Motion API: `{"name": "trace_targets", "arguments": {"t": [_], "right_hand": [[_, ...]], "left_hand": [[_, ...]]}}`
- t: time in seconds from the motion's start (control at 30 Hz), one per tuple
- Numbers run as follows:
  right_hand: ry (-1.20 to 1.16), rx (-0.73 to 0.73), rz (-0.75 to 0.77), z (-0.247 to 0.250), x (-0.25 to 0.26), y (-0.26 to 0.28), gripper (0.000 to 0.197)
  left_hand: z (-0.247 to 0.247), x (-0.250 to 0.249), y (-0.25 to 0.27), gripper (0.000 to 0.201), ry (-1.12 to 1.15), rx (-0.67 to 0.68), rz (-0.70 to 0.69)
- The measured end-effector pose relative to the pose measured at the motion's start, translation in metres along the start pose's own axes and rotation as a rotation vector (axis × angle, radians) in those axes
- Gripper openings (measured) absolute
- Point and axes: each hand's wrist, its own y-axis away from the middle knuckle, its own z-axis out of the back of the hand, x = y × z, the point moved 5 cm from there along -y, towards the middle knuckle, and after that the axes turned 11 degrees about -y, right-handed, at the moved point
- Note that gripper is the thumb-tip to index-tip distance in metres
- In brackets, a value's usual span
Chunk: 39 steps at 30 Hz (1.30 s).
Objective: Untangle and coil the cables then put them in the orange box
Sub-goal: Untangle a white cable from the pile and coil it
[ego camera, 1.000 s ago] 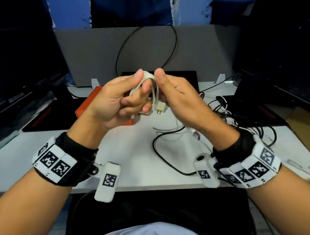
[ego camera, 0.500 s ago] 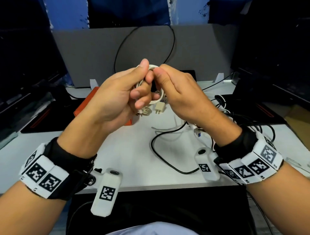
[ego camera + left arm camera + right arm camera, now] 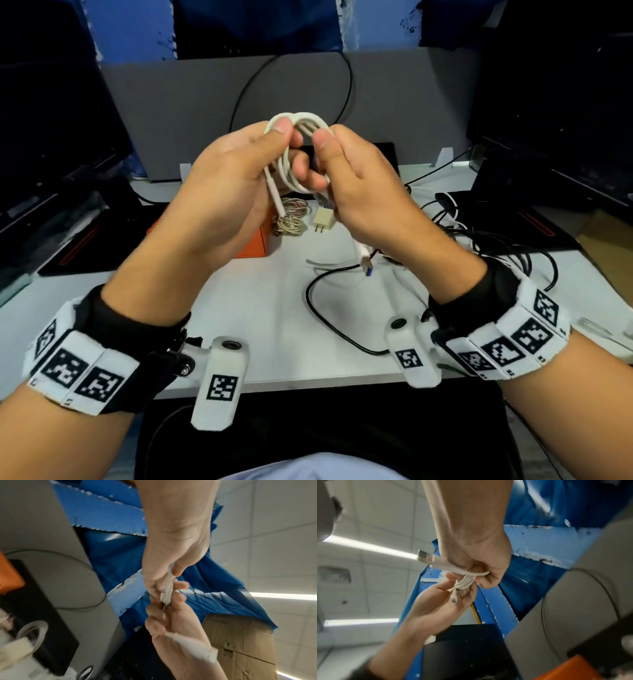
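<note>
Fingers: both hands' fingers (image 3: 301,164) curl round one white cable coil (image 3: 301,123), thumbs pinching its top from either side.
Left hand (image 3: 236,185): grips the coil's left side; a slim white connector end (image 3: 275,198) hangs below the thumb.
Right hand (image 3: 363,192): grips the right side; a USB plug (image 3: 364,260) dangles under the palm.
Coil position: held in the air above the desk (image 3: 267,308), not touching it.
Orange box (image 3: 253,243): on the desk beneath the left hand.
Desk, right side: tangled black cables (image 3: 513,250).
</note>
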Motion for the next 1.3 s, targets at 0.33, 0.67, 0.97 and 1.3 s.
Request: {"name": "trace_targets", "arguments": {"t": [0.33, 0.67, 0.97, 1.3], "right_hand": [[0.158, 0.11, 0.128, 0.009, 0.005, -0.004, 0.034], [-0.863, 0.07, -0.18, -0.004, -0.01, -0.002, 0.017], [-0.785, 0.04, -0.132, 0.0, -0.003, -0.002, 0.015], [-1.149, -0.041, -0.242, -0.014, -0.011, 0.002, 0.016]], "left_hand": [[0.007, -0.002, 0.002, 0.033, -0.948, -0.168, -0.257], [-0.004, 0.022, 0.002, 0.036, -0.606, -0.236, -0.236], [0.001, 0.013, -0.003, 0.035, -0.819, -0.126, -0.215], [0.005, 0.008, -0.002, 0.032, -1.071, -0.229, -0.315]]}}
